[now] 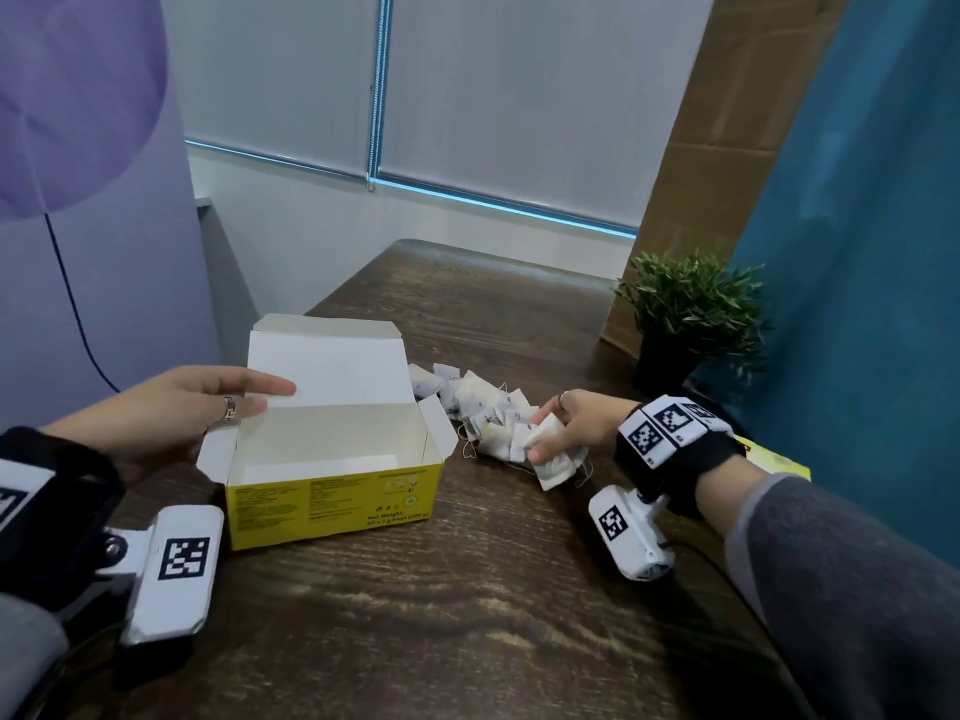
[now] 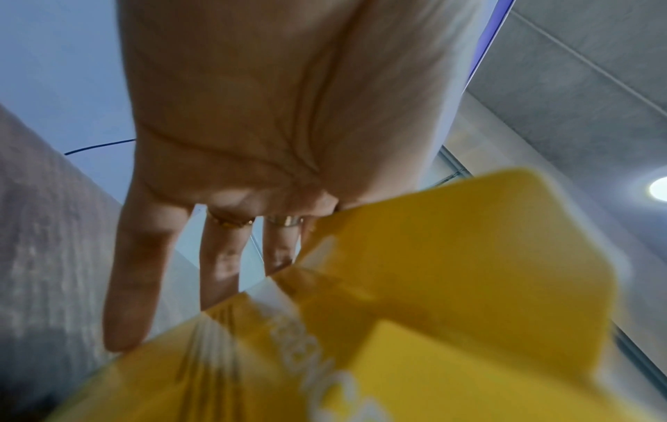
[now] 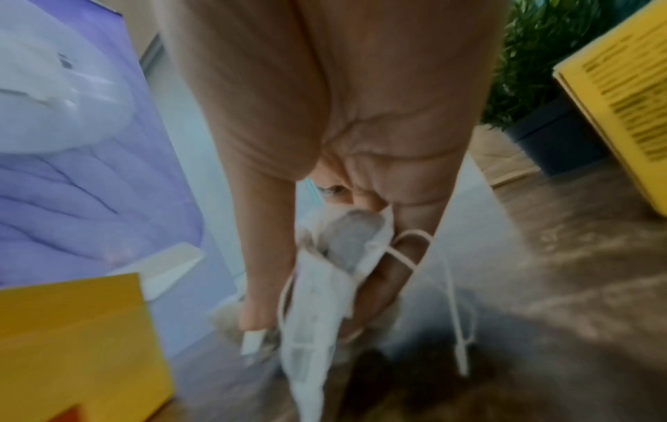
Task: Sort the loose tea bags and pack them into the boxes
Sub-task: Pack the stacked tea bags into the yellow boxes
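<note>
A yellow tea box (image 1: 332, 491) stands open in the middle of the wooden table (image 1: 467, 615), its white inside bare as far as I can see. My left hand (image 1: 208, 407) reaches in from the left with straight fingers against the raised lid (image 1: 332, 366). In the left wrist view the fingers (image 2: 126, 285) lie straight beside the yellow box (image 2: 433, 314). A pile of loose white tea bags (image 1: 478, 407) lies right of the box. At its near edge my right hand (image 1: 545, 433) grips a bunch of tea bags (image 3: 314, 299), strings dangling.
A second yellow box (image 1: 779, 462) lies at the table's right edge behind my right wrist, also visible as the box (image 3: 620, 94). A potted plant (image 1: 691, 314) stands at the back right. A cardboard panel and a teal wall bound the right side.
</note>
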The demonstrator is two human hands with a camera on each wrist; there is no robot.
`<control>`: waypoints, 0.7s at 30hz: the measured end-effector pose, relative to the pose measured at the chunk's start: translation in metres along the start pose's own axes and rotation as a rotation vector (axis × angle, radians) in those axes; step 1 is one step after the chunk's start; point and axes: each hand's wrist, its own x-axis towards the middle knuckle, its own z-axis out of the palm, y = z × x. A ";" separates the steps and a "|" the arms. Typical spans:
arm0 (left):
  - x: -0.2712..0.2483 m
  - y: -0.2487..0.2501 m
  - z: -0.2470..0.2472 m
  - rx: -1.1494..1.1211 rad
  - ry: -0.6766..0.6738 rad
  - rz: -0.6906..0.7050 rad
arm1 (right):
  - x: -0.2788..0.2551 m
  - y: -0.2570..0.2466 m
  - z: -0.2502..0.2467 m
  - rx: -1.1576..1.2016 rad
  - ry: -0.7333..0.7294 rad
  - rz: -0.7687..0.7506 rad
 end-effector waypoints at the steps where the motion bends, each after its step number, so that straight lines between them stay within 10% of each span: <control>1: 0.000 0.001 0.001 -0.006 0.002 0.002 | -0.006 0.000 0.004 0.024 -0.025 -0.021; 15: -0.007 0.001 0.004 -0.107 -0.128 0.068 | -0.060 -0.011 0.000 0.784 -0.082 -0.366; 21: -0.011 0.000 0.006 -0.004 -0.303 0.123 | -0.058 -0.095 0.010 0.387 -0.048 -0.467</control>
